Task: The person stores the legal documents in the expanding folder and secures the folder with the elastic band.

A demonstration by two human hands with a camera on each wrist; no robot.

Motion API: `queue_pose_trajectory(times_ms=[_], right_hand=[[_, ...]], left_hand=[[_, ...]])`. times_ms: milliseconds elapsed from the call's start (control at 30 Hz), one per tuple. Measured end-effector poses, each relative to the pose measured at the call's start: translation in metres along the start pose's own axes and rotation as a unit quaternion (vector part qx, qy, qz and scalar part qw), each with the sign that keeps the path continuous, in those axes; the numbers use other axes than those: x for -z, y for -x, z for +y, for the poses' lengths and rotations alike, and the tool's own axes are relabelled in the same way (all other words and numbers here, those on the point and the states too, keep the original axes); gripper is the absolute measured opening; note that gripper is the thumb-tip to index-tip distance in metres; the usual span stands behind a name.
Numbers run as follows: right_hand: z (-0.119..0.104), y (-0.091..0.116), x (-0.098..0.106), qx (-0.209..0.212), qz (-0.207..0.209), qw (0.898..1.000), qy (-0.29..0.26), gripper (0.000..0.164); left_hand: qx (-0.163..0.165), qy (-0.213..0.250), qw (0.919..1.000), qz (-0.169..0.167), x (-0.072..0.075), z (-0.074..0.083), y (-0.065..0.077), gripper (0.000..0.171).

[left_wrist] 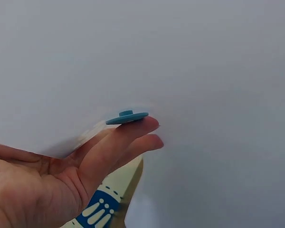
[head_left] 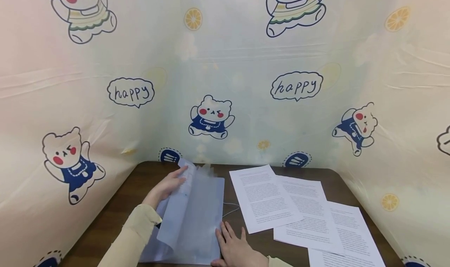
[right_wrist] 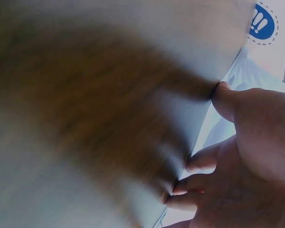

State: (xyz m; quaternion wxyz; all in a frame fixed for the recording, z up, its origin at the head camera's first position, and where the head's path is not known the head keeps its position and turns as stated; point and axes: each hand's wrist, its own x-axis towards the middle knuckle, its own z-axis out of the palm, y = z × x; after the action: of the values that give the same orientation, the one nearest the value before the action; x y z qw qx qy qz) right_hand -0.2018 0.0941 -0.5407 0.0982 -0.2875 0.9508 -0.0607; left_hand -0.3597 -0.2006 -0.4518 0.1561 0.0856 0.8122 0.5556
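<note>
A translucent blue document folder lies open on the table, clear inner sleeves showing. My left hand holds its raised front cover near the upper edge, tilted to the left. In the left wrist view, a round teal button on the cover sits by the fingertips of this hand. My right hand rests against the folder's lower right edge, fingers spread and fairly straight. The right wrist view has its fingertips touching that edge, with a blurred reflection on the plastic.
Right of the folder, three printed sheets overlap: one on the left, one in the middle, one at the right. A thin string extends from the folder's right side. Patterned cloth surrounds the dark wooden table.
</note>
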Motion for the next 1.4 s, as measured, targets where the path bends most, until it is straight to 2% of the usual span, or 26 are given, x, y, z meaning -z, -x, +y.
queue_pose_trajectory(times_ms=[100, 167, 267, 333, 433, 667, 833, 967, 1100, 1167, 1233, 1333, 1400], right_hand=[[0.01, -0.002, -0.005, 0.024, 0.001, 1.0, -0.012, 0.091], [0.012, 0.0, 0.005, 0.035, -0.02, 0.999, -0.021, 0.089], [0.02, 0.005, 0.014, 0.071, -0.021, 0.997, -0.028, 0.088], [0.021, 0.009, 0.027, 0.088, -0.026, 0.996, -0.022, 0.084], [0.024, 0.014, 0.035, 0.105, -0.021, 0.994, -0.023, 0.081], [0.032, 0.013, 0.033, 0.127, -0.008, 0.991, -0.038, 0.08], [0.035, 0.014, 0.034, 0.135, -0.004, 0.99, -0.043, 0.08], [0.042, 0.012, 0.037, 0.144, -0.022, 0.986, -0.084, 0.079], [0.051, 0.01, 0.04, 0.151, -0.035, 0.977, -0.144, 0.074], [0.056, 0.01, 0.044, 0.153, -0.016, 0.972, -0.178, 0.067], [0.065, 0.01, 0.05, 0.15, 0.023, 0.965, -0.215, 0.058], [0.084, 0.009, 0.061, 0.114, 0.105, 0.951, -0.267, 0.047], [0.101, 0.008, 0.069, 0.067, 0.155, 0.942, -0.291, 0.043]], left_hand=[[-0.008, 0.02, 0.9997, -0.009, 0.007, -0.003, 0.003, 0.067], [-0.006, 0.041, 0.9991, -0.013, 0.012, -0.005, 0.005, 0.068], [0.006, 0.076, 0.997, -0.013, 0.017, -0.008, 0.009, 0.068], [0.016, 0.098, 0.995, -0.014, 0.02, -0.008, 0.011, 0.069], [0.024, 0.121, 0.9922, -0.018, 0.024, -0.008, 0.015, 0.068], [0.029, 0.147, 0.9883, -0.029, 0.033, -0.009, 0.019, 0.067], [0.022, 0.146, 0.9885, -0.035, 0.038, -0.011, 0.021, 0.066], [0.02, 0.145, 0.9886, -0.037, 0.043, -0.014, 0.023, 0.067], [0.022, 0.166, 0.9847, -0.048, 0.044, -0.019, 0.023, 0.067], [0.024, 0.176, 0.9827, -0.053, 0.043, -0.021, 0.023, 0.068], [0.024, 0.184, 0.9812, -0.054, 0.042, -0.023, 0.022, 0.067], [0.027, 0.203, 0.9776, -0.05, 0.04, -0.024, 0.02, 0.066], [0.029, 0.214, 0.9751, -0.052, 0.038, -0.025, 0.019, 0.066]])
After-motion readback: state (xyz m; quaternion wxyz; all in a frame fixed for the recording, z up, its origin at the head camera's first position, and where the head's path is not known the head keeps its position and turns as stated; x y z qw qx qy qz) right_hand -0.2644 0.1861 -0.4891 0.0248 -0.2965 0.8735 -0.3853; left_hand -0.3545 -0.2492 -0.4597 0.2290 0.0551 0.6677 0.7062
